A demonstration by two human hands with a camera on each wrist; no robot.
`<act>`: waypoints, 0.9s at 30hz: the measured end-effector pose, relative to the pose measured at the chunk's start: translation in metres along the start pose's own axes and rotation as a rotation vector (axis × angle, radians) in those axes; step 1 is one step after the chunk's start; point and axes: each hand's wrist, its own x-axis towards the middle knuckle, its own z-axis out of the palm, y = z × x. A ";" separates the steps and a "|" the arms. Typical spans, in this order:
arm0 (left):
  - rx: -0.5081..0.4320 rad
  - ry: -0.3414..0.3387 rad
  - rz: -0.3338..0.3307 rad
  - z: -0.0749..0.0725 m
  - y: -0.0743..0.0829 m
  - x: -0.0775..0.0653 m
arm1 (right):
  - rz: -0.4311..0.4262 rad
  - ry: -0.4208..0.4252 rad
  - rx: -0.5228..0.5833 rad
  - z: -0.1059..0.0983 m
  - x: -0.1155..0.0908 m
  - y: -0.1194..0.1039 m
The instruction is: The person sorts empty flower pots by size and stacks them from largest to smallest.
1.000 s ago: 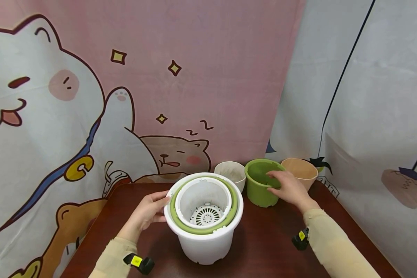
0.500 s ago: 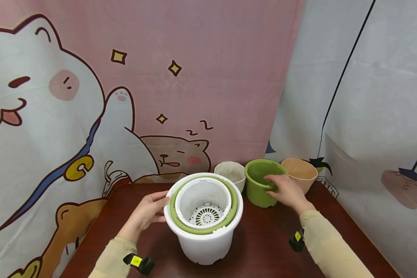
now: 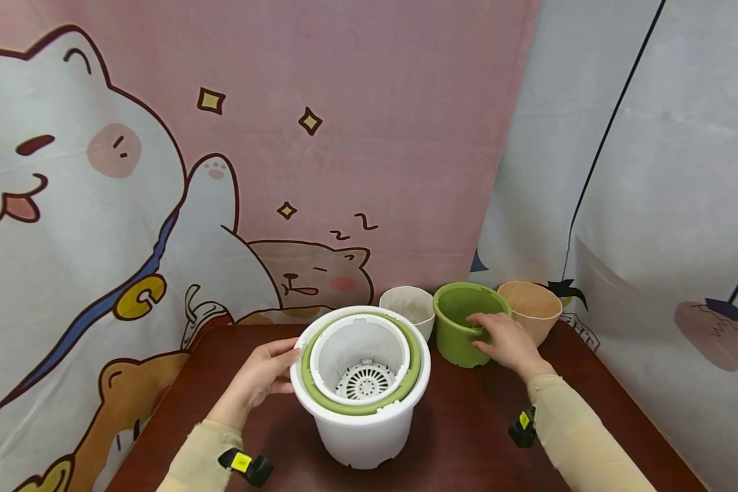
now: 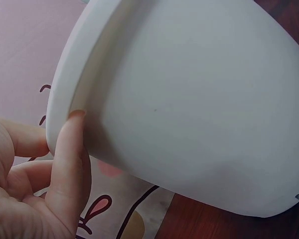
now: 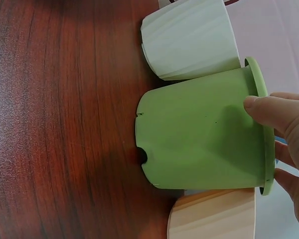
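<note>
My left hand [image 3: 263, 372] pinches the rim of a large white flowerpot [image 3: 364, 441] at its left side. In the left wrist view, a finger sits under the lip of that pot [image 4: 199, 109]. Nested inside it are a green-rimmed pot [image 3: 415, 369] and a smaller white pot [image 3: 344, 342] with a slotted bottom. Toward the back right, my right hand [image 3: 509, 342] grips the near rim of a green flowerpot [image 3: 458, 345]. The right wrist view has the thumb on the outer wall of this green pot [image 5: 199, 134], with the other fingers over its rim.
A cream pot [image 3: 408, 305] stands just left of the green pot, and a peach pot [image 3: 531, 307] just right of it. All stand on a dark red wooden table [image 3: 467, 437]. A printed cloth [image 3: 393, 137] hangs close behind the pots.
My right hand has come down and slightly toward me, from open over the green pot to gripping its near rim. The left hand and the nested pots stay where they were.
</note>
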 end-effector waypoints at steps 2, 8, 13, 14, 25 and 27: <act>-0.002 -0.001 0.000 0.000 0.000 0.000 | -0.002 0.003 -0.001 0.000 0.000 0.000; 0.003 -0.007 0.006 -0.001 0.000 0.000 | -0.001 0.003 -0.012 0.003 0.000 0.001; 0.004 -0.007 0.004 -0.001 0.000 0.000 | -0.014 0.002 -0.022 0.007 0.001 0.002; 0.004 -0.007 0.005 -0.001 0.000 0.000 | -0.020 0.001 -0.024 0.008 0.001 0.002; 0.012 -0.010 0.005 -0.001 -0.001 0.001 | -0.039 0.024 -0.046 0.014 0.004 0.003; 0.012 -0.008 0.001 -0.001 -0.001 0.001 | -0.031 0.031 -0.043 0.015 0.005 0.002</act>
